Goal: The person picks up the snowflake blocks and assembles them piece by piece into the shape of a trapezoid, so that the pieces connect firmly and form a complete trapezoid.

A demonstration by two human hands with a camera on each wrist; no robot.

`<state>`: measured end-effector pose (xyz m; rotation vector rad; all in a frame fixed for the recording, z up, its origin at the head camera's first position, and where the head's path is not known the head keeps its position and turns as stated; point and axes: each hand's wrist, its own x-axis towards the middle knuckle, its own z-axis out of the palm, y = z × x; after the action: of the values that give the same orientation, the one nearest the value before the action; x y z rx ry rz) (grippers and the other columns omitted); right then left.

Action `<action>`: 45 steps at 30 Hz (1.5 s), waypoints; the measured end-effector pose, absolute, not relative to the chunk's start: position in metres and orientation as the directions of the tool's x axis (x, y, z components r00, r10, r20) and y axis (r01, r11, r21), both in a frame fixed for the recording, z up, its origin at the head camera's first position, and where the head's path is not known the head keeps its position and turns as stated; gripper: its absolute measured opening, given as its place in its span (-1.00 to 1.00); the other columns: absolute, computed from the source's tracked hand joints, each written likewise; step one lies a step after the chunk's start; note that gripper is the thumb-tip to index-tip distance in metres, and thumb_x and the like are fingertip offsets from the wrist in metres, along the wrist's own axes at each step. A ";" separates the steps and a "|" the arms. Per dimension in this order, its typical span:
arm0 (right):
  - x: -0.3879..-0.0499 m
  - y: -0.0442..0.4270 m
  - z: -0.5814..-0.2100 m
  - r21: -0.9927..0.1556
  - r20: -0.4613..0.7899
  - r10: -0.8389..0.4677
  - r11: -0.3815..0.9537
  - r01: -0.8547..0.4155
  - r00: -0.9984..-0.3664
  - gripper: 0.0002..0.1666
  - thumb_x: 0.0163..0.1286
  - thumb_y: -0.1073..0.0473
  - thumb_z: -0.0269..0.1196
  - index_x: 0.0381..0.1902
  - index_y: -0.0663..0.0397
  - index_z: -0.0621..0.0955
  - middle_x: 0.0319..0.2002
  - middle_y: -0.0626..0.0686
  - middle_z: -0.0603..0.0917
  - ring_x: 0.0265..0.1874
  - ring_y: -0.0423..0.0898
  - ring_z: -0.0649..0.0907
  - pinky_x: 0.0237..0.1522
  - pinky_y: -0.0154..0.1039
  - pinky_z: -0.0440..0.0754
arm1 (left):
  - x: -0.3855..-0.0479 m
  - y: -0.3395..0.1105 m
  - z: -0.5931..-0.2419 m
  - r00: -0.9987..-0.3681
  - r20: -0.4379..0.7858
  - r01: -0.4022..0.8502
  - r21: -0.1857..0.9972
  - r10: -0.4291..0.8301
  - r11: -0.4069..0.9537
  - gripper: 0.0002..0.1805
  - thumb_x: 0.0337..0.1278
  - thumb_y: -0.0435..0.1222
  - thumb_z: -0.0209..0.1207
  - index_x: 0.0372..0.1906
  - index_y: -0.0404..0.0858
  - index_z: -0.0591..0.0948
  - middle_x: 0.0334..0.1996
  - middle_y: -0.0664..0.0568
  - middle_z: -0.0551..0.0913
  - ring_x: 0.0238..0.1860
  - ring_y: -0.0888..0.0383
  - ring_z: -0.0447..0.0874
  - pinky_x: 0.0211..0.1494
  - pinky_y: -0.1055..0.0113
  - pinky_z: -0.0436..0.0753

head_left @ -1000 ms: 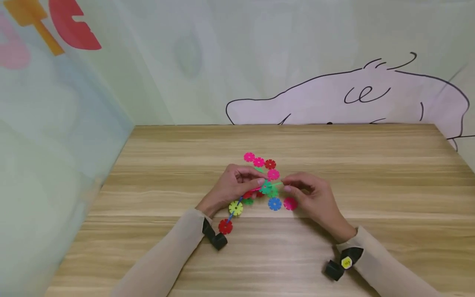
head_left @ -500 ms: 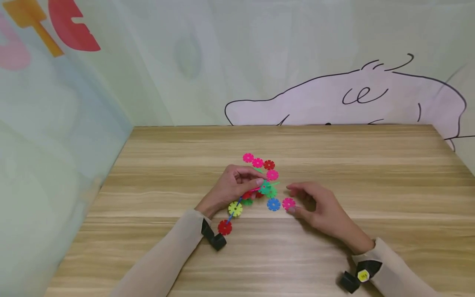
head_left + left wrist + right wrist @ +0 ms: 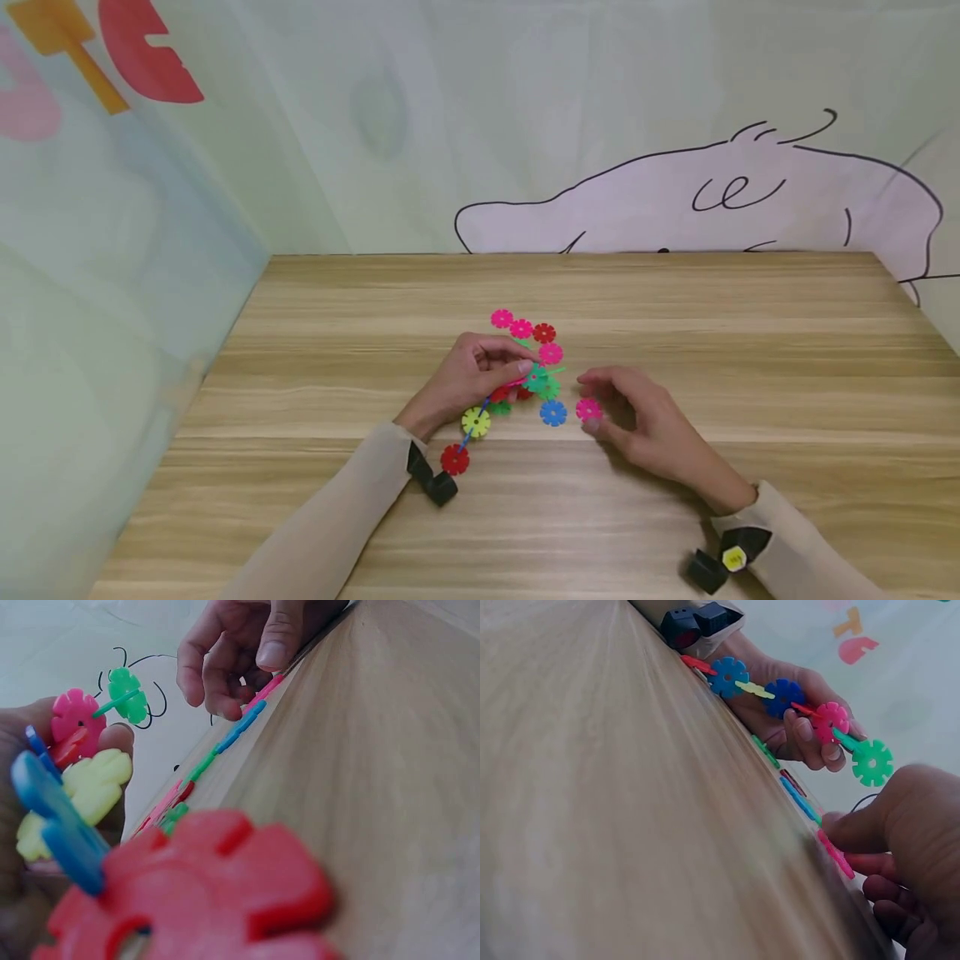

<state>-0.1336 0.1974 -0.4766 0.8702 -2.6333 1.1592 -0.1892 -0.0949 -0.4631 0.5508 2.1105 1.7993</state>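
My left hand (image 3: 476,375) holds a chain of slotted plastic flower discs, pinching it near its far end. From the cuff outward the chain runs from a red disc (image 3: 454,459) through blue, yellow (image 3: 476,422), blue, red and pink (image 3: 830,722) discs to green ones (image 3: 872,763) at the tip. Over the table, to the right, my right hand (image 3: 648,421) has its thumb touching a loose pink disc (image 3: 588,410) lying flat. Its other fingers are loosely bent above that disc, apart from the thumb. The left fingertips hide part of the chain.
Loose discs lie on the wooden table (image 3: 337,300) beyond and beneath the chain: several pink, red (image 3: 544,333) and green ones, plus a blue disc (image 3: 553,413) left of the right hand. A printed wall (image 3: 360,167) borders the table's far edge.
My right hand has left the chain's green tip and come down to the right, to the loose pink disc. That disc has shifted slightly right. The left hand stays put with the chain.
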 end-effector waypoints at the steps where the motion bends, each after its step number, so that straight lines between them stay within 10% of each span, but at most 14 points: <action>1: -0.134 0.197 -0.477 -0.629 0.338 -0.459 0.539 -0.560 -0.821 -0.42 0.31 0.28 0.53 0.27 -0.03 0.64 0.07 -0.10 0.79 0.08 -0.14 0.69 0.17 -0.21 0.64 | -0.189 -0.095 -0.463 -0.877 0.014 0.090 0.987 0.480 0.136 -0.80 0.47 -0.29 0.32 0.05 -0.24 0.81 -0.13 -0.03 0.84 -0.34 0.20 0.70 -0.23 0.51 0.67; 14: -0.136 0.197 -0.473 -0.856 0.285 -0.287 0.353 -0.378 -0.914 -0.54 0.29 0.47 0.49 0.14 0.24 0.68 -0.20 0.10 0.83 -0.27 -0.34 0.76 -0.19 -0.42 0.76 | -0.190 -0.095 -0.464 -0.873 0.019 0.098 0.985 0.487 0.138 -0.80 0.46 -0.27 0.33 0.04 -0.22 0.82 -0.12 -0.01 0.85 -0.30 0.19 0.73 -0.21 0.50 0.68; 24: -0.136 0.194 -0.467 -0.970 0.142 -0.188 0.170 -0.175 -0.972 -0.65 0.42 0.42 0.41 0.13 0.47 0.72 -0.22 -0.36 0.86 -0.43 -0.27 0.84 -0.32 -0.32 0.83 | -0.190 -0.095 -0.464 -0.872 0.014 0.096 0.985 0.489 0.143 -0.81 0.47 -0.27 0.32 0.03 -0.22 0.82 -0.14 0.02 0.85 -0.30 0.17 0.72 -0.21 0.50 0.68; 45: -0.151 0.167 -0.469 -0.967 0.199 -0.195 0.122 -0.225 -0.960 -0.65 0.54 0.32 0.34 0.19 0.40 0.72 -0.24 -0.27 0.81 -0.45 -0.30 0.71 -0.36 -0.43 0.71 | -0.190 -0.095 -0.465 -0.864 0.022 0.104 0.985 0.504 0.135 -0.80 0.48 -0.28 0.31 0.05 -0.22 0.81 -0.12 -0.02 0.85 -0.32 0.16 0.73 -0.21 0.48 0.70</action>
<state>-0.1505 0.1669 -0.4693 0.4377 -2.3354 2.0203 -0.1900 -0.0952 -0.4645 0.5901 2.1035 1.7838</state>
